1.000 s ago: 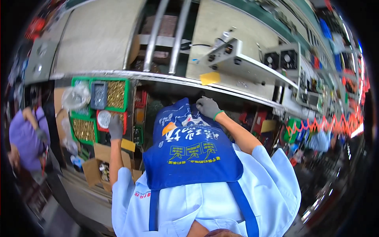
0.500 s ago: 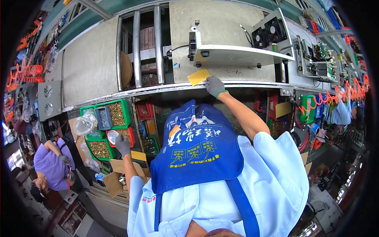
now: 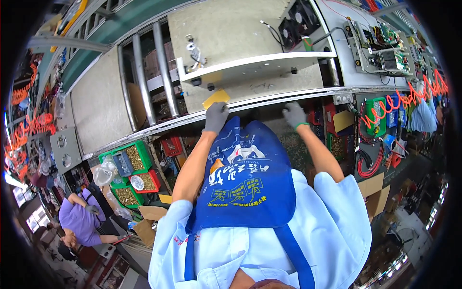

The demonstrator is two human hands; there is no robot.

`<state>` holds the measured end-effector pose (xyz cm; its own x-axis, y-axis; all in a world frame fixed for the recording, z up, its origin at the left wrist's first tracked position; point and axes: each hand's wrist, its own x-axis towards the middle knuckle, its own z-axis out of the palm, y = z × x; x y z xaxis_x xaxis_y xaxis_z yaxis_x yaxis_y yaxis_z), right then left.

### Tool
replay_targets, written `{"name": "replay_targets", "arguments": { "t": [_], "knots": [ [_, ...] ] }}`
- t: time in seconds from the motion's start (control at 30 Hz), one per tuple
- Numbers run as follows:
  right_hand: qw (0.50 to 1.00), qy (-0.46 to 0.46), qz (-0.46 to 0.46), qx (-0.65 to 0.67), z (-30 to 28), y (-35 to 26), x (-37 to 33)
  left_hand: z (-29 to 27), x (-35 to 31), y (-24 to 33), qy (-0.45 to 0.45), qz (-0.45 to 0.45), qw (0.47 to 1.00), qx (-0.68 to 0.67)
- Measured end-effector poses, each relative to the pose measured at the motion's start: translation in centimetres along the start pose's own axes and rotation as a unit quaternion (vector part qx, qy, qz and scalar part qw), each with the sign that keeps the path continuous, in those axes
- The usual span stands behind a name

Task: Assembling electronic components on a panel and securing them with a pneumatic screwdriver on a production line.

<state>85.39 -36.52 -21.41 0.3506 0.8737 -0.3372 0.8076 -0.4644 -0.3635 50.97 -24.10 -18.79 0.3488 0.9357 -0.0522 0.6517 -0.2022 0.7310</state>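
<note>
Yellow card (image 3: 215, 98) lay at the front edge of the metal worktop (image 3: 226, 29), on the near side of the white panel (image 3: 250, 68). Its long axis slanted from near left to far right, so that one end pointed toward the panel (front and back could not be told apart). The gloved left hand (image 3: 217, 117) reached over the front edge to the card; whether its fingers were clamped on it or merely rested there, I could not tell. Handling the card seemed the step in hand, and the next move probably called for a sure pinch on its near side. Farther right, the right hand (image 3: 294, 115) hung just beside the same edge, apparently holding nothing, its finger spacing unclear. Beyond the panel, a black fan (image 3: 303, 19) stood toward the worktop's far right.
</note>
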Motion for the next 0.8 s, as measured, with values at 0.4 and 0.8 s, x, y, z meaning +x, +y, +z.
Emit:
{"name": "replay_targets", "arguments": {
  "t": [0.4,0.8],
  "knots": [
    [0.936,0.01,0.159,-0.315,-16.2,24.0,3.2,7.5,5.3,-1.2,-0.023,-0.014,0.995,0.097],
    [0.914,-0.16,0.301,-0.219,-15.2,32.5,8.9,6.8,4.6,-1.6,0.025,-0.103,0.994,0.041]
  ]
}}
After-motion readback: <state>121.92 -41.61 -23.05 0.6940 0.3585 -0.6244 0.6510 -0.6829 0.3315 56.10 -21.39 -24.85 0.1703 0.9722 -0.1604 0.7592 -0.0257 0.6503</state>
